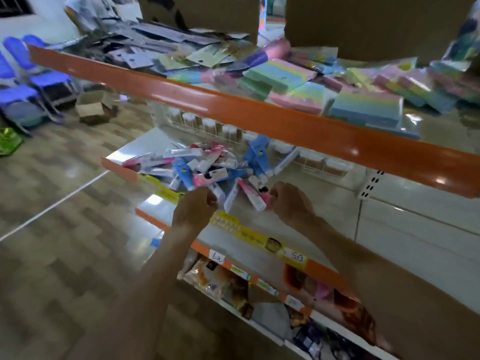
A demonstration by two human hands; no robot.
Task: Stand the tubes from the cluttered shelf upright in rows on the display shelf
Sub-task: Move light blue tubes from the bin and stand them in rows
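We see the middle shelf (324,201) with its orange edge. On its left half lies a loose heap of tubes (207,165), pink, blue and white, all flat. The left hand (194,211) is at the heap's near edge, fingers curled tight; we cannot tell whether they hold anything. The right hand (291,201) pinches the near end of a pink tube (251,193).

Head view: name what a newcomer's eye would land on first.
A jumbled heap of pink, blue and white tubes lies on the middle shelf, centre frame. Just before it, the left hand and right hand reach in, fingers curled, the right seemingly pinching a pink tube. Above, an orange shelf edge cuts diagonally across, pastel packs piled behind it.
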